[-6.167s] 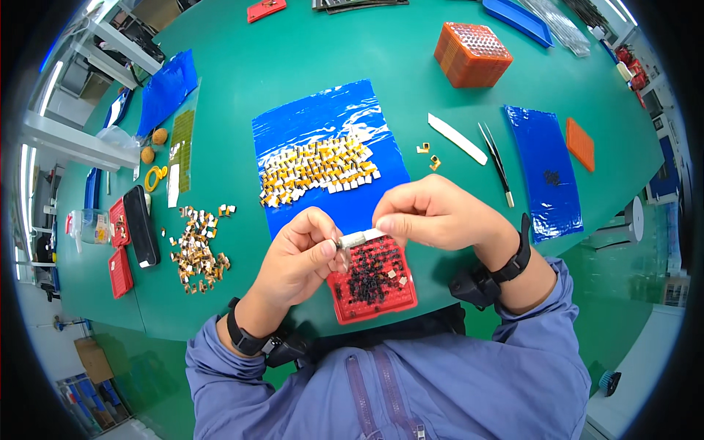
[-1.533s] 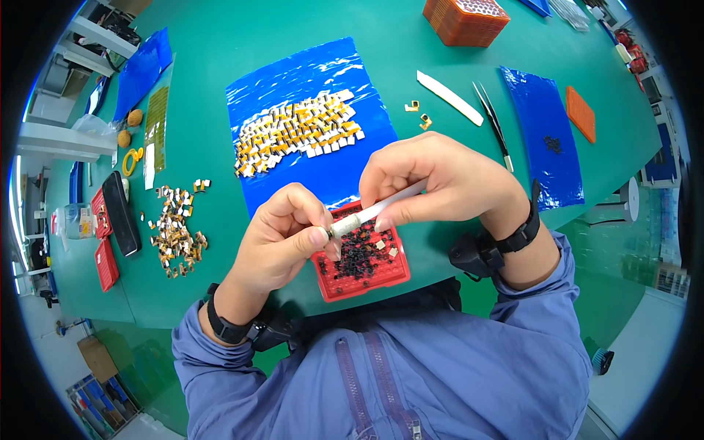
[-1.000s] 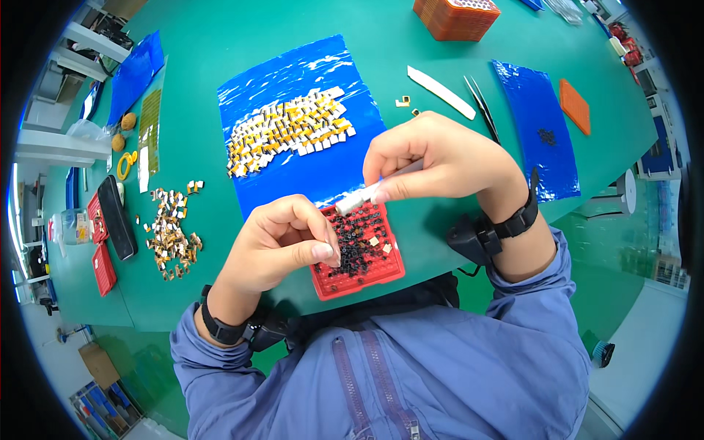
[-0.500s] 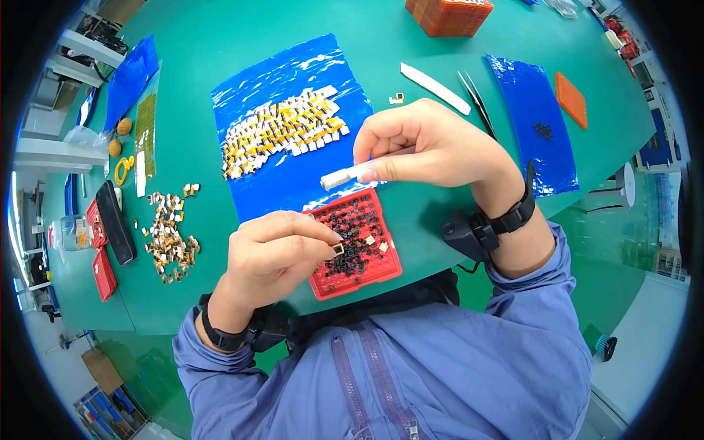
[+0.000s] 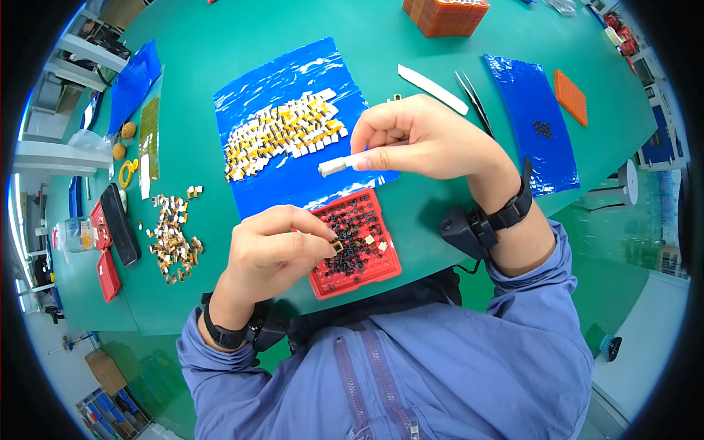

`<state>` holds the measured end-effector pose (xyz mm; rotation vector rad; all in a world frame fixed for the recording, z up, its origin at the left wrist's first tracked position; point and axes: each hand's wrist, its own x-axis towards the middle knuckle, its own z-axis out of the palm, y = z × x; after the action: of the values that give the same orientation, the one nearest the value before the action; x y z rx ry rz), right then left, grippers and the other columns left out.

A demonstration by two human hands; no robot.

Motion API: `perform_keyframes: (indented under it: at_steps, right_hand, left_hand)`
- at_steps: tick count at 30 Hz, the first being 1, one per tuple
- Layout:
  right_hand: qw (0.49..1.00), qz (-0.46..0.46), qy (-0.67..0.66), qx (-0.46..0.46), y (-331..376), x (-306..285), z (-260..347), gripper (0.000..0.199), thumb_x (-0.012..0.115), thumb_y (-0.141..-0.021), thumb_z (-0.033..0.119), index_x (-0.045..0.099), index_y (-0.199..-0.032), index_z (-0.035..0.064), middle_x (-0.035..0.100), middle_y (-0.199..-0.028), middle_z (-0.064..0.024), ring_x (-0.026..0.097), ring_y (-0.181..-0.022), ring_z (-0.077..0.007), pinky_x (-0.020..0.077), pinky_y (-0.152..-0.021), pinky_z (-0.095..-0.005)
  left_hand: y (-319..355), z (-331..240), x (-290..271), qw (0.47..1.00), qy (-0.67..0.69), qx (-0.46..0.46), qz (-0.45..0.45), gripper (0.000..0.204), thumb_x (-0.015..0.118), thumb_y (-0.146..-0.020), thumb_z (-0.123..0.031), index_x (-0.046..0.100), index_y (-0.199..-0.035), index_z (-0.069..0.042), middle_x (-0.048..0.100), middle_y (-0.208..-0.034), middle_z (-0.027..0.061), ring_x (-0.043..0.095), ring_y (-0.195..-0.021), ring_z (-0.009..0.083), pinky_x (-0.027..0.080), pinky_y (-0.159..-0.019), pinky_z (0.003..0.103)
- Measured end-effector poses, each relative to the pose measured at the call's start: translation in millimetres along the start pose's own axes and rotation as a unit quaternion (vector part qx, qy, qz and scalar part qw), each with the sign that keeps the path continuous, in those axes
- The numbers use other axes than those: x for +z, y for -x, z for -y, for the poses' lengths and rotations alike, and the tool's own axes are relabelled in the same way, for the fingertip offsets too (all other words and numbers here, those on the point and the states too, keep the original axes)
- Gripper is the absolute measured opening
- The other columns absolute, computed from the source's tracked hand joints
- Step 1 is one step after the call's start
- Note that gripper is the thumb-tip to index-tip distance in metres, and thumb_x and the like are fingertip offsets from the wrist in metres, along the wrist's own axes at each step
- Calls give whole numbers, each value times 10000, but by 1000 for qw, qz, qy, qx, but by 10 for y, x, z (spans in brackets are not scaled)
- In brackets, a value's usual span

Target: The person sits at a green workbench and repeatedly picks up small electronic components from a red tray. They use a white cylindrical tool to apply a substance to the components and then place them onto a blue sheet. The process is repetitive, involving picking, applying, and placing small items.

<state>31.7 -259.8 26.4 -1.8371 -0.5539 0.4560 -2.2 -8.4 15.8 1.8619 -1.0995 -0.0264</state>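
A red tray (image 5: pixel 381 265) with a grid of holes, many filled with small dark parts, lies at the near table edge. My left hand (image 5: pixel 273 249) pinches a small gold-and-black part (image 5: pixel 338 247) and holds it down on the tray. My right hand (image 5: pixel 422 139) hovers above the tray and grips a short white pen-like tool (image 5: pixel 339 164), tip pointing left. Behind it a blue sheet (image 5: pixel 264 81) carries several rows of small white-and-gold parts (image 5: pixel 282 132).
A loose heap of similar parts (image 5: pixel 173 236) lies left of my left hand. Red cases and a black bar (image 5: pixel 117 233) sit at the far left. Tweezers (image 5: pixel 475 99), a white strip (image 5: pixel 433 79), a second blue sheet (image 5: pixel 529 117), an orange tray (image 5: pixel 444 13) lie behind.
My hands, joined around the white tool a second ago, have parted. The left hand dropped to the red tray with a small part; the right hand lifted the tool up and away.
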Motion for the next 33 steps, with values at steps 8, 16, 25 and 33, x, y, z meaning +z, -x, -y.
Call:
perform_keyframes:
  at_steps: [8, 16, 25, 33]
  right_hand:
    - [999, -48, -19, -4, -21, -56, -41, 138, 653, -849, 136, 613, -902, 15, 563, -704, 35, 475, -643, -18, 390, -561, -179]
    - [993, -92, -55, -40, -70, -19, -157, 190, 683, -804, 210, 637, -831, 28, 557, -614, -1, 467, -560, -63, 374, -496, -234]
    - [994, -93, -35, -49, -67, 2, -133, 160, 681, -812, 174, 633, -848, 25, 556, -628, 10, 461, -559, -50, 367, -489, -221]
    - [996, -77, -12, -41, -31, -4, -66, 132, 664, -840, 146, 623, -872, 25, 533, -646, 49, 427, -578, -14, 343, -500, -183]
  left_hand:
    - [-23, 138, -111, 990, 3, -138, -20, 108, 680, -730, 22, 681, -821, -37, 628, -755, 52, 595, -695, 124, 473, -614, 235]
    - [-159, 239, -257, 946, 0, -324, -21, 35, 587, -853, -6, 560, -868, 11, 603, -793, 18, 560, -747, 63, 438, -643, 194]
    - [-297, 515, -246, 941, -250, -228, -25, 84, 658, -779, -102, 612, -803, -37, 489, -822, 87, 491, -809, 217, 411, -697, 319]
    - [-331, 535, -176, 930, -250, -270, -26, 101, 662, -776, -131, 613, -806, -48, 518, -892, 120, 494, -925, 293, 405, -818, 382]
